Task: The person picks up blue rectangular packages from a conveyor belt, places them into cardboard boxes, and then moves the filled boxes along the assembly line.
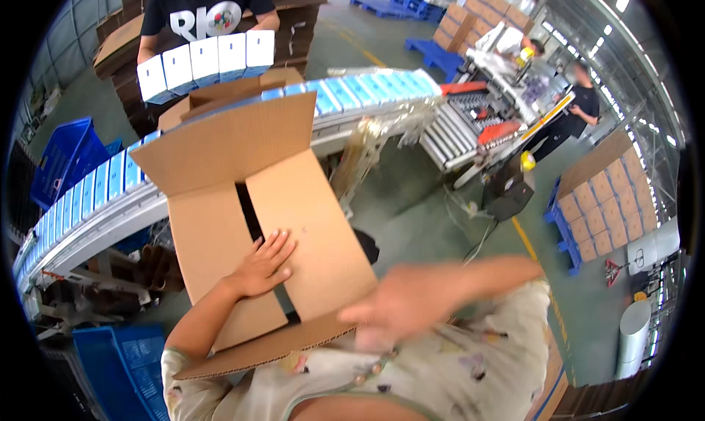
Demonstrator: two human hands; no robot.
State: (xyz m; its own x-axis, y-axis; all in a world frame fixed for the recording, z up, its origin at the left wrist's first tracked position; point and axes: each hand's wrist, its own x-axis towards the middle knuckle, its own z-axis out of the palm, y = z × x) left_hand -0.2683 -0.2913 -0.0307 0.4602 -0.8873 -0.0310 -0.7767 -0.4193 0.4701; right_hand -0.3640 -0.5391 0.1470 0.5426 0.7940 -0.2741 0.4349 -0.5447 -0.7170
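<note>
A large cardboard box point(308, 208) stands right before me. Its two long inner flaps are folded down, with a narrow dark gap between them. At its far end a flap point(235, 138) stands raised, and the near flap point(272, 347) sticks out toward my body. My left hand point(263, 265) lies flat across the gap, fingers stretched over both inner flaps. Motion blurs my right hand point(400, 303), which is over the right end of the near flap. Its fingers are smeared, and I cannot tell whether it touches the cardboard.
Beyond the box, a conveyor point(338, 116) carries a row of blue-and-white cartons. A co-worker across it holds several white cartons point(205, 61) over another open box. Blue crates point(70, 156) stand at left. A roller machine point(459, 131) and stacked boxes point(609, 200) are at right.
</note>
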